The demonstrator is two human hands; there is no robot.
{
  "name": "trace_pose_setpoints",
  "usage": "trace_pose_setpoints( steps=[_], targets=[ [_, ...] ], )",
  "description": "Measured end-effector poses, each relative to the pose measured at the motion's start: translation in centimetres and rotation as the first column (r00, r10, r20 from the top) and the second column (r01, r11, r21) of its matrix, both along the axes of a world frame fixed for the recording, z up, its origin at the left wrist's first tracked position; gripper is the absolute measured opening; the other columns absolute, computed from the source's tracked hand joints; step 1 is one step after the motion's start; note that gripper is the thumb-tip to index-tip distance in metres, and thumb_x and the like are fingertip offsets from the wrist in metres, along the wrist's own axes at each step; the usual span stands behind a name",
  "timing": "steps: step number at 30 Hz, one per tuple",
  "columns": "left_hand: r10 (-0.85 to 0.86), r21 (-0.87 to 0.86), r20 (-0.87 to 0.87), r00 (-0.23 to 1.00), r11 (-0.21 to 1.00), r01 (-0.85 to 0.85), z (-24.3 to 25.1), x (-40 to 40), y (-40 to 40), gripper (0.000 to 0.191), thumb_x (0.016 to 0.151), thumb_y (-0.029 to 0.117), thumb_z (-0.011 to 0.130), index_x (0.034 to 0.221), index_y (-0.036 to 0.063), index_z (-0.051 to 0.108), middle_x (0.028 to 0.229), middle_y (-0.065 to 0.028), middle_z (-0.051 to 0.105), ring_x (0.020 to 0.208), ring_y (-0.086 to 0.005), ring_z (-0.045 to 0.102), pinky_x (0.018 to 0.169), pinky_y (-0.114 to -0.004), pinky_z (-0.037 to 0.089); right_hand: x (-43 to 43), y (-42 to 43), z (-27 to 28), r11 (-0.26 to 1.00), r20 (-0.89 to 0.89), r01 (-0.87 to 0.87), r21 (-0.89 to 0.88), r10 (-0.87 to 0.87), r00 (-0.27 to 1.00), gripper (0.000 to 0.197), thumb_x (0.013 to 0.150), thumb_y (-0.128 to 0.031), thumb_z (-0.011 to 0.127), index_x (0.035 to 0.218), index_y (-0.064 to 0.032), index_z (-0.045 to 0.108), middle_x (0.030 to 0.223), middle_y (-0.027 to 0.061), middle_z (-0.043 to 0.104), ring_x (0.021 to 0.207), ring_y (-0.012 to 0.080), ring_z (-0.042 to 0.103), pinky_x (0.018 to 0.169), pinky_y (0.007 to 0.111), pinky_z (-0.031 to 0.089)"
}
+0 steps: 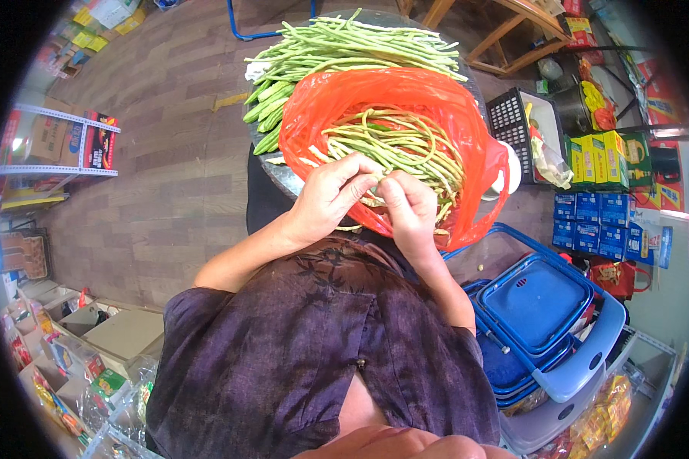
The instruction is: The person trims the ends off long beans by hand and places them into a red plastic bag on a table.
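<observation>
My left hand [339,192] and my right hand [409,209] meet fingertip to fingertip over an open red plastic bag [307,115]. Between them they pinch a green bean piece, mostly hidden by the fingers. Inside the bag lies a tangle of yellowish-green yard-long beans [390,143]. Behind the bag, a heap of greener yard-long beans [356,49] spreads across a round table [290,182]. Several ridged green gourds [273,106] lie at the bag's left. A bag handle [499,195] hangs loose at the right.
A white round container [514,166] stands right of the bag. Stacked blue folding chairs [537,301] are close at my right. Beyond are a black plastic crate [506,129], blue boxes [588,209] and a wooden stool [505,37]. Shelving [57,169] holds cartons at left.
</observation>
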State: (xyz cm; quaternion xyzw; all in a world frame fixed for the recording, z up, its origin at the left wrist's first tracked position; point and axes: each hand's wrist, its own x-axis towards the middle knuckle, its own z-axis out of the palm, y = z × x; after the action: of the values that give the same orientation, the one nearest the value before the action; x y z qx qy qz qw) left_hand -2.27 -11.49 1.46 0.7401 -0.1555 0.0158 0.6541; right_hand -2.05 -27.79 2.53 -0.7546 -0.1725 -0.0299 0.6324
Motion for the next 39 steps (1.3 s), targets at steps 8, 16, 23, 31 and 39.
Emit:
trace_pose_setpoints(
  steps=[8, 16, 23, 31, 39],
  targets=[
    [0.032, 0.292, 0.362, 0.932, 0.945, -0.146, -0.5, 0.7, 1.0, 0.020, 0.081, 0.004, 0.064, 0.101, 0.0042, 0.061, 0.086, -0.0115, 0.061, 0.078, -0.0299, 0.062, 0.067, -0.035, 0.051, 0.6, -1.1, 0.7, 0.994, -0.221, -0.097, -0.041, 0.086, 0.971, 0.015, 0.090, -0.013, 0.057, 0.085, 0.0007, 0.060, 0.071, 0.0044, 0.055, 0.061, 0.0134, 0.049, 0.059, 0.026, 0.040],
    [-0.234, 0.606, 0.350, 0.907, 0.795, -0.029, -0.5, 1.1, 1.9, 0.014, 0.083, 0.006, 0.058, 0.097, 0.0042, 0.059, 0.083, -0.0106, 0.058, 0.077, -0.0287, 0.061, 0.064, -0.037, 0.049, 1.8, -1.7, 1.4, 0.683, 0.311, -0.040, -0.730, 0.384, 0.870, 0.010, 0.083, -0.010, 0.061, 0.080, -0.0018, 0.058, 0.071, 0.0135, 0.057, 0.070, 0.0312, 0.058, 0.065, 0.041, 0.047],
    [-0.144, 0.256, 0.228, 0.963, 0.963, 0.083, 0.2, 0.7, 1.2, 0.005, 0.089, 0.008, 0.058, 0.088, 0.0032, 0.057, 0.076, -0.0113, 0.054, 0.073, -0.0299, 0.058, 0.063, -0.037, 0.046, 1.8, -2.0, 0.2, 0.920, -0.125, -0.359, -0.157, 0.342, 0.931, 0.016, 0.091, -0.012, 0.055, 0.084, 0.0016, 0.059, 0.071, 0.0126, 0.056, 0.068, 0.0262, 0.054, 0.064, 0.035, 0.043],
    [-0.031, 0.140, 0.245, 0.969, 0.990, -0.003, 0.7, 1.3, 0.7, 0.009, 0.092, 0.010, 0.057, 0.090, 0.0022, 0.060, 0.076, -0.0114, 0.055, 0.070, -0.0287, 0.058, 0.062, -0.035, 0.047, 0.2, 1.5, -2.1, 0.738, -0.378, 0.008, 0.674, 0.336, 0.863, 0.023, 0.098, -0.019, 0.050, 0.083, -0.0026, 0.055, 0.069, -0.0045, 0.041, 0.063, 0.0067, 0.032, 0.059, 0.022, 0.029],
    [-0.067, 0.203, 0.161, 0.985, 0.979, 0.033, 0.6, 1.5, 1.8, 0.011, 0.093, 0.013, 0.055, 0.097, 0.0030, 0.058, 0.081, -0.0124, 0.060, 0.079, -0.0293, 0.063, 0.065, -0.036, 0.049, 1.4, 0.2, -1.8, 0.700, -0.461, -0.019, 0.713, 0.489, 0.740, 0.024, 0.097, -0.022, 0.050, 0.082, -0.0036, 0.055, 0.067, -0.0044, 0.041, 0.061, 0.0071, 0.032, 0.058, 0.023, 0.027]
  ],
)
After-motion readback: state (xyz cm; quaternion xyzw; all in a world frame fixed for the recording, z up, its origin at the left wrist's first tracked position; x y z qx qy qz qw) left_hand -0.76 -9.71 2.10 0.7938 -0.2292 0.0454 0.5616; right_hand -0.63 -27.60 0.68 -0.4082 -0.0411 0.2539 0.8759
